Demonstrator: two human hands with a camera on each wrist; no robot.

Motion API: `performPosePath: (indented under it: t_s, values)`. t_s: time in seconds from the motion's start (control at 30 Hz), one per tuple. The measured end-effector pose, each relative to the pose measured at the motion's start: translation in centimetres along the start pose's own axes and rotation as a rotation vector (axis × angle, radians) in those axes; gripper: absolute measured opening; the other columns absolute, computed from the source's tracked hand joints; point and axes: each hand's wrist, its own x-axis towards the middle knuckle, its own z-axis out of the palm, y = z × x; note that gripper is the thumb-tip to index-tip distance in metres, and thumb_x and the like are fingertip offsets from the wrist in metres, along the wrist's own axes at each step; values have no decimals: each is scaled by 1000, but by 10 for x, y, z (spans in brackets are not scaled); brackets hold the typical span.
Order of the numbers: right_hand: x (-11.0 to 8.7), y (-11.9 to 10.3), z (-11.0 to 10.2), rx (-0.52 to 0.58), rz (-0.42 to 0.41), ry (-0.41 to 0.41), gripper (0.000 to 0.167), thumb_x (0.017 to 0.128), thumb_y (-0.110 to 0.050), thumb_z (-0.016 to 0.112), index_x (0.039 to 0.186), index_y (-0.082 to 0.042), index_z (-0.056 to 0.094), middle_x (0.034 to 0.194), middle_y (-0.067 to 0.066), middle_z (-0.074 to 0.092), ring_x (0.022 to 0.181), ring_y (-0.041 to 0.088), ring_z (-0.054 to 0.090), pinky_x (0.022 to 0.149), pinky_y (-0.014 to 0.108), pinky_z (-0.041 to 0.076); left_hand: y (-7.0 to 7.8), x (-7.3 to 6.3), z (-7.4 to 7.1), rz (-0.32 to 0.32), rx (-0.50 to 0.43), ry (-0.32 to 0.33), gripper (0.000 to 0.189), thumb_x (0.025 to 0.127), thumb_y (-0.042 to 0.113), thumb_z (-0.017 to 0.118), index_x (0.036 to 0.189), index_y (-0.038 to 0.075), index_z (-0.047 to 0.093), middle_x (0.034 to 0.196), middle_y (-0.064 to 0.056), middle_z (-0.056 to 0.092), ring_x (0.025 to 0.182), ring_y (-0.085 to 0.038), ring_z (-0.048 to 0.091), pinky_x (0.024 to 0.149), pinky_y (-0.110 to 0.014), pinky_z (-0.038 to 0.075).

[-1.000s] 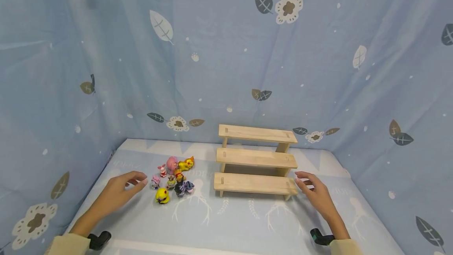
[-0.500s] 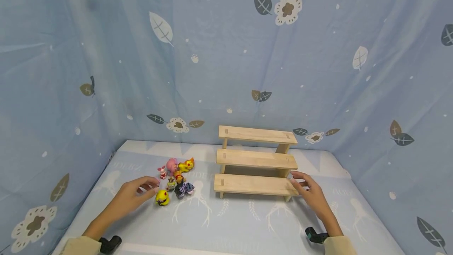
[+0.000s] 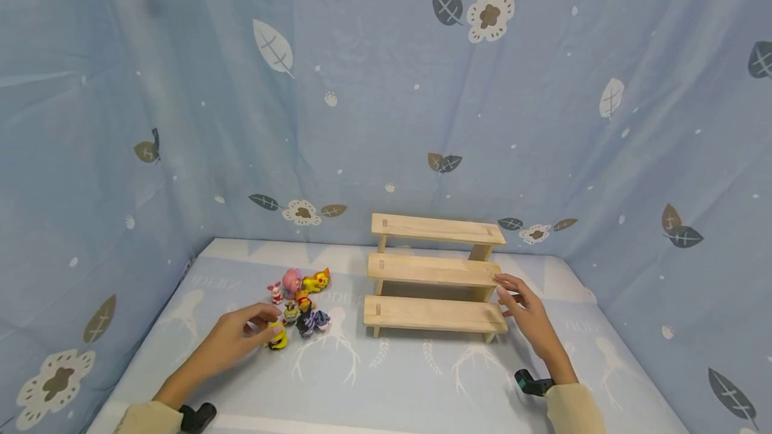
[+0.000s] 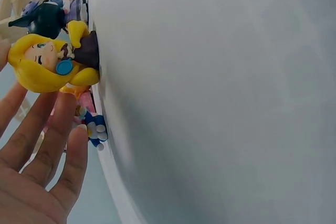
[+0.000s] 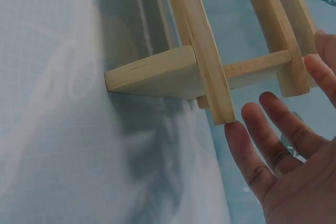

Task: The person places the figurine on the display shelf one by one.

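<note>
My left hand [image 3: 238, 339] reaches around a small yellow-haired doll figurine [image 4: 37, 74], which stands on the table. In the left wrist view, its thumb tip is at the figurine's head and the loosely extended fingers lie behind and beside it. Whether they grip it is hard to see. Close behind are a dark-and-purple figurine [image 3: 312, 321], a small green-and-brown one [image 3: 291, 313] and an orange-and-red one [image 3: 304, 300]. My right hand [image 3: 531, 319], fingers spread and relaxed, is at the right end of a three-tier wooden stand [image 3: 434, 313]; a fingertip meets a board's end.
Farther back in the cluster are a pink figurine [image 3: 292, 282], a yellow one [image 3: 316, 280] lying on its side and a piglet [image 3: 275, 293]. A pale patterned cloth [image 3: 392, 380] covers the table. Blue printed curtains [image 3: 362, 86] enclose the back and sides.
My left hand has moved right to the yellow-haired figurine. My right hand has shifted slightly left and up along the stand's end. The stand has stayed put.
</note>
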Motion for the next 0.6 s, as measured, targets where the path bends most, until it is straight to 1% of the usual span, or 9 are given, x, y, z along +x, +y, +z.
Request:
performPosePath:
  t_s: [0.07,0.17,0.2,0.27,0.33,0.43,0.6]
  values:
    - [1,-2,1,5,33,-6,48,107,-40,56,149,-18,51,133,18,58,109,35,60,82,45,59,-1,0,1,-8,-4,-14,32,91,32,81,117,15,72,104,9,71,87,-8,64,71,-27,54]
    - [2,-8,2,39,76,-16,49,109,-38,53,151,-14,49,129,23,59,112,42,59,86,50,56,-1,1,1,-30,-12,-34,38,86,36,85,117,18,72,104,11,70,88,-9,63,72,-28,53]
    - [2,-11,2,59,85,-18,48,109,-37,52,151,-13,48,129,24,59,113,44,59,87,51,55,-1,1,0,-28,-10,-43,40,84,37,86,116,18,72,104,11,70,88,-10,63,72,-28,53]
    - [2,-17,2,97,92,-22,48,110,-34,52,151,-10,47,129,26,59,115,48,58,89,53,54,-1,1,-1,-23,-7,-61,42,81,37,88,116,20,72,104,12,69,88,-11,62,71,-28,53]
    - [5,-18,1,124,95,-28,49,110,-34,51,151,-9,46,130,27,58,116,50,57,91,54,53,-1,1,-1,-18,-3,-73,43,78,33,91,114,20,73,104,12,69,88,-12,61,70,-29,53]
    - [12,-9,1,151,116,-33,51,109,-39,52,152,-13,46,135,25,56,117,47,58,94,54,51,-1,1,-2,-12,8,-87,41,77,25,93,113,21,73,103,12,69,88,-13,61,70,-29,53]
    - [25,9,4,170,188,-41,60,104,-55,51,154,-23,43,141,20,52,117,39,59,97,51,47,-4,3,-4,-11,-13,-109,41,76,16,92,113,20,74,103,11,69,88,-13,62,72,-28,55]
